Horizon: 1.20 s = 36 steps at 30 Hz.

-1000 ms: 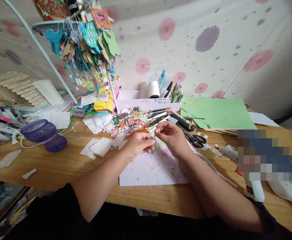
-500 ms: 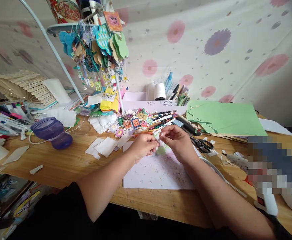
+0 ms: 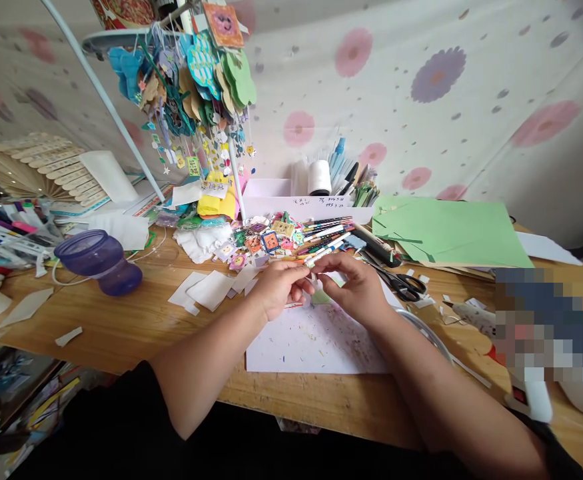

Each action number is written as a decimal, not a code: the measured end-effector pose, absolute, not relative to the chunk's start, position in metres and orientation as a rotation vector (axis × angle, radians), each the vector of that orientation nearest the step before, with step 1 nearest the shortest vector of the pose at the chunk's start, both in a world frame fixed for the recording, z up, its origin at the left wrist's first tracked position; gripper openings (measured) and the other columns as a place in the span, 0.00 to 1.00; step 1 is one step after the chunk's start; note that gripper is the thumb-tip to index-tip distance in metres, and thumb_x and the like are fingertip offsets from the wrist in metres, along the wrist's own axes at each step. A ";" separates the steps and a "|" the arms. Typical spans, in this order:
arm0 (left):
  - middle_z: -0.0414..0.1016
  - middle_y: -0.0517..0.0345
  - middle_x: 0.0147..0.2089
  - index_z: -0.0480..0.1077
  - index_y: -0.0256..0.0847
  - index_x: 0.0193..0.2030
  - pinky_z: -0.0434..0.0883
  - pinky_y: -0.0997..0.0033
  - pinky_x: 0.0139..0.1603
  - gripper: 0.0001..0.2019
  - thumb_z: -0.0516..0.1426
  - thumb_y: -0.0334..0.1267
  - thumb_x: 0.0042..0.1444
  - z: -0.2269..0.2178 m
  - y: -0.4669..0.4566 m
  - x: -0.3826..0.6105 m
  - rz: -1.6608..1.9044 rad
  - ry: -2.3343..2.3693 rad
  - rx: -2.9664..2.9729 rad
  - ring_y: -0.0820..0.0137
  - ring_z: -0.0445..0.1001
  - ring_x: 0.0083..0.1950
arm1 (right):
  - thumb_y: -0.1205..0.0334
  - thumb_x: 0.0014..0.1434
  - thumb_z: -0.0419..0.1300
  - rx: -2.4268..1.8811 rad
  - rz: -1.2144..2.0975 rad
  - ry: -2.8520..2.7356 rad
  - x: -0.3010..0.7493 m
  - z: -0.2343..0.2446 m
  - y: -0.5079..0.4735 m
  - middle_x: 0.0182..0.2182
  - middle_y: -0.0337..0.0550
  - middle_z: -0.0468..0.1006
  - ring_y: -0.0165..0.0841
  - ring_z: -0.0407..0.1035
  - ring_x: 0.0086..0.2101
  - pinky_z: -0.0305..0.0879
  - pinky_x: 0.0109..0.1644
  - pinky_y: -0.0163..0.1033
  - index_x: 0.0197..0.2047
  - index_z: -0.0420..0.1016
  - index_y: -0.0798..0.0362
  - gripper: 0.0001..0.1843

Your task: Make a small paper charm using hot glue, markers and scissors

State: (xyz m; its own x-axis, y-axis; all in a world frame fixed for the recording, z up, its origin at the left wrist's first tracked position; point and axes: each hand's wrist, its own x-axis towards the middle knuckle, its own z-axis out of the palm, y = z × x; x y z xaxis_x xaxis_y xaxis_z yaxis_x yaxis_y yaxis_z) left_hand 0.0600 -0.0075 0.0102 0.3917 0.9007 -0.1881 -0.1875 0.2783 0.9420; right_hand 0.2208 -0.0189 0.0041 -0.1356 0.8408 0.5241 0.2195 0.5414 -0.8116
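My left hand (image 3: 282, 291) and my right hand (image 3: 354, 287) meet above a white paper sheet (image 3: 291, 347) marked with coloured specks. Both are closed, thumbs against fingers. Between the fingertips shows a small white-and-green piece (image 3: 312, 265), mostly hidden, perhaps paper; which fingers bear it is hard to make out. Under my hands, a light green paper piece (image 3: 321, 295) lies on the sheet. Just beyond is a pile of small coloured paper cards (image 3: 270, 241), with several pens (image 3: 327, 247) beside it.
Black scissors (image 3: 406, 287) and green card sheets (image 3: 451, 230) lie to the right, near a glue gun (image 3: 476, 317). A purple plastic jar (image 3: 98, 260) stands at left. White paper scraps (image 3: 211, 290) lie between. Paper ornaments (image 3: 204, 73) hang from a stand at the back.
My fingers have shifted around the small piece, and less of it shows now. My left fingers have uncurled slightly. The camera view has tilted a little.
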 end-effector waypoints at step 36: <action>0.64 0.66 0.16 0.65 0.37 0.25 0.55 0.78 0.20 0.09 0.59 0.40 0.47 0.011 -0.012 0.061 0.784 0.928 1.323 0.80 0.60 0.18 | 0.51 0.51 0.64 -1.023 1.093 -1.415 0.218 0.011 -0.017 0.23 0.35 0.68 0.29 0.61 0.26 0.57 0.33 0.37 0.28 0.71 0.54 0.14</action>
